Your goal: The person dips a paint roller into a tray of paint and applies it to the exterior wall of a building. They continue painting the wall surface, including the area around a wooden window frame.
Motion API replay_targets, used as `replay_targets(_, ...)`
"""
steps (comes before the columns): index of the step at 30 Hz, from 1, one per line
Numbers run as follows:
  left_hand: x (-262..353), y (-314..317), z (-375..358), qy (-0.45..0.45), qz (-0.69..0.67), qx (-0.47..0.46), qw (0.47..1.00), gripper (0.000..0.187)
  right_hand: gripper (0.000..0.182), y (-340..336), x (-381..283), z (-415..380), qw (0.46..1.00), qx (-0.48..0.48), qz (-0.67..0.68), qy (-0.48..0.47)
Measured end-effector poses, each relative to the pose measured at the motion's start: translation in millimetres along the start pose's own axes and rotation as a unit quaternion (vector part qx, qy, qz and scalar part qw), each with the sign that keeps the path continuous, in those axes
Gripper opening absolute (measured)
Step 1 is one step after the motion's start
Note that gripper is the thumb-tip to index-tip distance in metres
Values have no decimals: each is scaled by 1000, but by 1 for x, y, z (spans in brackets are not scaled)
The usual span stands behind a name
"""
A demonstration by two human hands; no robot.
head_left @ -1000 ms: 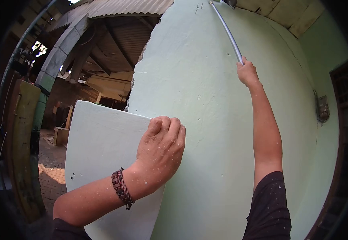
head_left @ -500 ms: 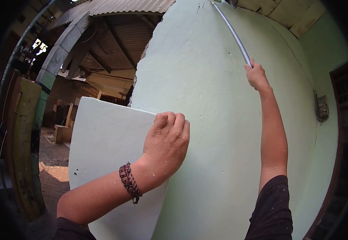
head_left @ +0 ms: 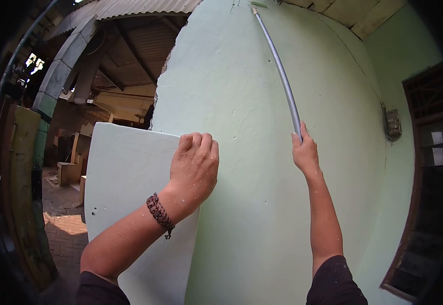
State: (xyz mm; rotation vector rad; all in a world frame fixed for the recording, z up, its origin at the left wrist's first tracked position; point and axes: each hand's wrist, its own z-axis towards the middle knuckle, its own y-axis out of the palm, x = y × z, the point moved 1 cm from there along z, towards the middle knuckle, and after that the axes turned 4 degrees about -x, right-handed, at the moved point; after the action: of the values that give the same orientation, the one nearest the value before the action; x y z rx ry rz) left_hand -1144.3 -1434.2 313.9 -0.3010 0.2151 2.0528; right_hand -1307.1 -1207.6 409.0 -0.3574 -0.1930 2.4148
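Observation:
My right hand (head_left: 306,152) is closed around the lower end of a long grey pole (head_left: 278,66), which slants up across the pale green wall (head_left: 252,168). At the pole's far end, a small green piece (head_left: 258,4) shows near the top of the wall; I cannot make out its full shape. My left hand (head_left: 195,165) is curled over the top corner of a pale panel or low wall section (head_left: 130,168), its fingertips hidden behind the edge. Light specks dot that hand and forearm, and a braided bracelet (head_left: 159,215) circles the wrist.
An electric meter box (head_left: 393,125) hangs on the right-hand wall, beside a dark-framed window (head_left: 435,168). On the left, a tiled post (head_left: 61,71) rises by a roofed area holding wooden furniture (head_left: 71,170). The big wall's left edge is rough and broken.
My right hand has come down with the pole, and more of the pole's upper end shows. The view has shifted a little to the right. My left hand keeps its hold on the panel.

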Motion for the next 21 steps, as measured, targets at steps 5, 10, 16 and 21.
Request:
replay_targets(5, -2, -2, -2, 0, -1, -5, 1000, 13, 54, -21, -9, 35, 999, 40, -9, -29)
replay_targets(10, -2, -1, -4, 7, 25, 5, 1000, 15, 48, -77, -112, 152, 1000, 4, 19, -3)
replay_targets(16, -4, 0, -4, 14, 14, -9, 1000, 14, 44, -46, -149, 219, 1000, -15, 22, -8)
replay_targets(21, -2, 3, -5, 11, 3, 4, 1000, 13, 54, 2, -83, 118, 998, 33, -53, -18)
